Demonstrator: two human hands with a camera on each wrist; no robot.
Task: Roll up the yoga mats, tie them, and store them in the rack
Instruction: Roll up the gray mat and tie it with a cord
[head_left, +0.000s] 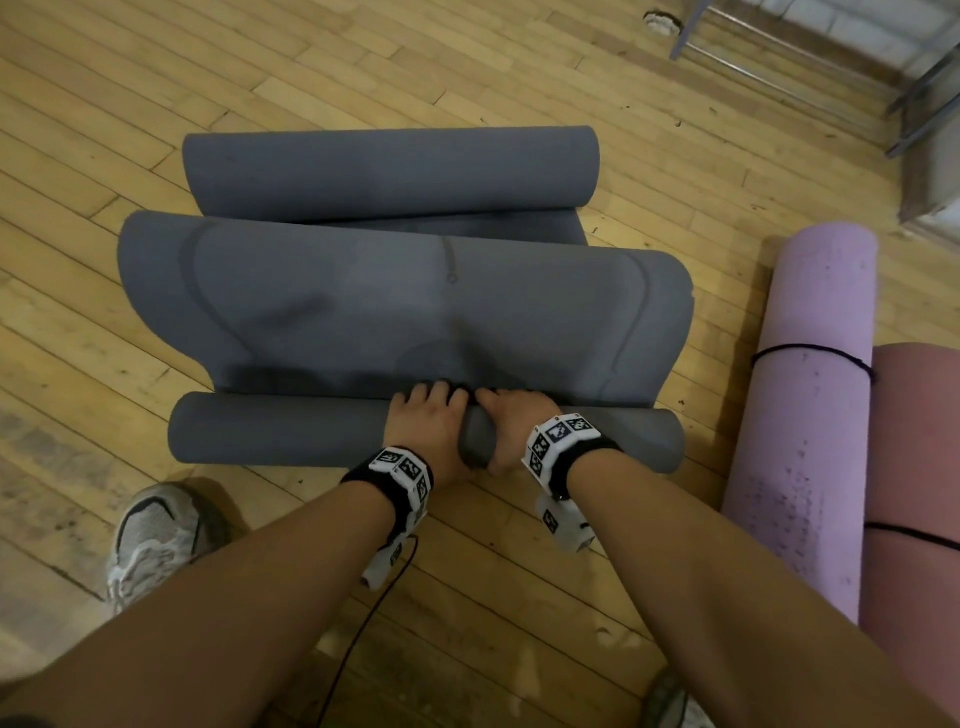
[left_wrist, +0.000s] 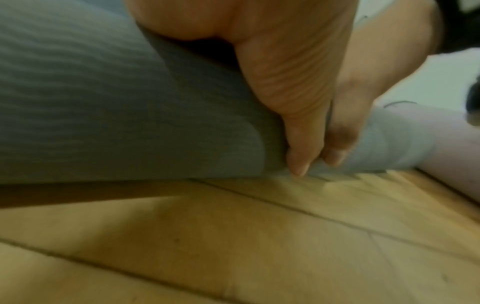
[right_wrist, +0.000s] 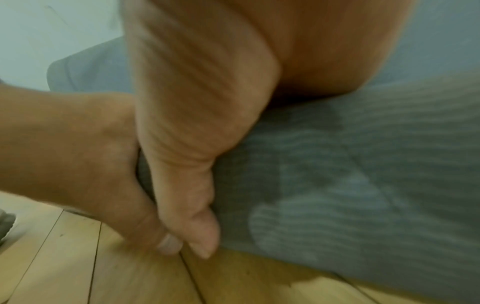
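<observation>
Grey yoga mat (head_left: 405, 306) lies on the wooden floor (head_left: 130, 93), partly rolled from the near end; the rolled section (head_left: 280, 434) runs 9 to 3 o'clock in the head view, long axis crosswise to the forearms. Left hand (head_left: 423, 434) and right hand (head_left: 511, 431) sit side by side at the middle of the roll, almost touching, fingers curled over its top toward 12 o'clock, thumbs tucked down at its near side close to the floor (both wrist views, blurred). Both grip the roll; neither is nearer, so the load looks evenly shared. Unrolled sheet lies at 12 o'clock from the fingers, buckled in a hump, with a second curl (head_left: 389, 171) at the far end. Judgement: rolling step is early, most of the length not yet taken up; next push wants to go straight toward 12, else the ends telescope, since both hands are at centre and the roll's ends are unguided. Lilac mat (head_left: 800, 415) and pink mat (head_left: 914, 493) lie at 3 o'clock, rolled, each bound with dark cord (head_left: 810, 348). A metal frame (head_left: 779, 78) at 1 o'clock may be the rack; cannot tell
</observation>
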